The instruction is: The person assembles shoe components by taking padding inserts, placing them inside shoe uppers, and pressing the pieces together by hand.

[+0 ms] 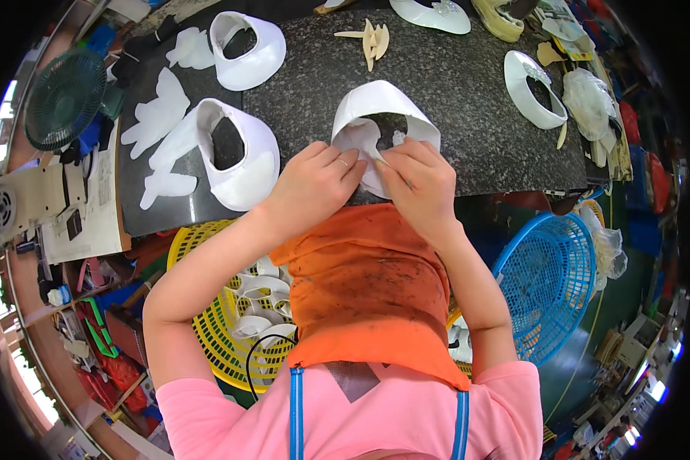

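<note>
Just inside the near edge of a dark speckled tabletop (468,130), a white shoe upper (383,98) stands with its opening toward me. My left hand (320,184) pinches the thin white lining inside it at the left. Fingers of my right hand (422,182) are closed on the same lining, close to the left hand's fingertips. The fingers partly hide the pinched fold. To the left of my hands sits another white upper (259,153), with a third white upper (267,57) behind it.
Flat white cut pieces (163,107) lie at the left; small tan pieces (372,44) lie at the back. Another upper (517,86) rests at the right near a plastic bag (588,96). Below the table are a yellow basket (182,264) of white parts and a blue basket (571,230).
</note>
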The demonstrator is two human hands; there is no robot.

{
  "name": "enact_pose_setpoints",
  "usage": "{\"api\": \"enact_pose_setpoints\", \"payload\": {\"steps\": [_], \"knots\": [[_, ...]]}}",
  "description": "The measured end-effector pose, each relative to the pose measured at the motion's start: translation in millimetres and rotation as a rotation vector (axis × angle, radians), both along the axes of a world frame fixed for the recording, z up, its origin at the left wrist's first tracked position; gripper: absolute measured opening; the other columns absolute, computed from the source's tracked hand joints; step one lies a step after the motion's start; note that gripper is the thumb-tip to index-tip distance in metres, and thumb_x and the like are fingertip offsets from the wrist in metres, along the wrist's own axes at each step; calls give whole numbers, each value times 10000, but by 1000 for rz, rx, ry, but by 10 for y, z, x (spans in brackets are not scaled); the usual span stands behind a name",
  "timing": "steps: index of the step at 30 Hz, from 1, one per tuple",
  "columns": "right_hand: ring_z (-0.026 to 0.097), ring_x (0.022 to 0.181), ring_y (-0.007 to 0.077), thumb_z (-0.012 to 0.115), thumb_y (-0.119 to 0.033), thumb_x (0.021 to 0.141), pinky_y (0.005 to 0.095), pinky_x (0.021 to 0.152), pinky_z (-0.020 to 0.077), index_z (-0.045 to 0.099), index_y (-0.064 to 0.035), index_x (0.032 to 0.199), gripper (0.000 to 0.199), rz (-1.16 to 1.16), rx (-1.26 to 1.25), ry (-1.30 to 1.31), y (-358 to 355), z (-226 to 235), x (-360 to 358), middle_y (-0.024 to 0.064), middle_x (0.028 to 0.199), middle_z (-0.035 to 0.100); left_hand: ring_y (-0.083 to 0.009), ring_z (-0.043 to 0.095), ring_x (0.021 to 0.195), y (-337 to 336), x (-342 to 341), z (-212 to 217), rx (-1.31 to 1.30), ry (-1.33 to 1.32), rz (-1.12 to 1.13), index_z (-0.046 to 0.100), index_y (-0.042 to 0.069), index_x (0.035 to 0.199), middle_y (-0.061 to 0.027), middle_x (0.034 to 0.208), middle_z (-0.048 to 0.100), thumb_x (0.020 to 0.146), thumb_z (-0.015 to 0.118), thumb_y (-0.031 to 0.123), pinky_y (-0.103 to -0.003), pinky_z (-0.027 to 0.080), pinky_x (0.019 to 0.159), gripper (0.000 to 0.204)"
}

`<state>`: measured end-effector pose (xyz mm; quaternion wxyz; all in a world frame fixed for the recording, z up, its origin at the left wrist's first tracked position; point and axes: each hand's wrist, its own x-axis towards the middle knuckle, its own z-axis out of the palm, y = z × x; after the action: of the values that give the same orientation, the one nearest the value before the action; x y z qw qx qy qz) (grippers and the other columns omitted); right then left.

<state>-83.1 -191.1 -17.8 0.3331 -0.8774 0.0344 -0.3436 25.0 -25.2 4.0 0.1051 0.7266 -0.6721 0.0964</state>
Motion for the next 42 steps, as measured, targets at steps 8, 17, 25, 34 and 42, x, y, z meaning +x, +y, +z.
{"api": "enact_pose_setpoints", "payload": {"steps": [8,17,25,34,42], "knots": [[601,807,198,674,-85,686,322,683,512,675,-102,804,119,63,-412,62,71,44,-95,1,845,595,-226,629,665,-320,69,179,-154,97,-43,576,88,1099,-72,1043,594,739,599,100,-330,506,566,361],[604,838,222,662,-25,673,332,776,530,677,-92,927,263,4,-336,107,138,-12,-175,19,889,591,-252,642,693,33,149,48,-44,297,95,641,70,1035,-127,1035,593,742,612,63,-331,529,601,294],[590,882,236,642,-45,671,323,738,529,665,-75,949,281,31,-318,83,148,-39,-197,25,945,579,-238,646,751,58,49,-38,-176,138,92,673,66,1007,-114,1038,600,719,635,66,-320,528,591,291],[562,933,222,619,-68,677,316,757,523,661,-42,930,258,56,-386,211,218,92,-203,30,897,559,-189,595,719,105,55,-126,-192,22,15,688,54,983,-55,1002,574,674,668,91,-297,501,561,311],[553,919,210,608,-97,662,316,774,511,651,-43,943,290,99,-524,279,219,113,-201,25,907,554,-201,594,756,93,-27,-171,-207,41,72,683,37,1008,-57,1055,609,694,698,67,-303,512,594,316]]}}
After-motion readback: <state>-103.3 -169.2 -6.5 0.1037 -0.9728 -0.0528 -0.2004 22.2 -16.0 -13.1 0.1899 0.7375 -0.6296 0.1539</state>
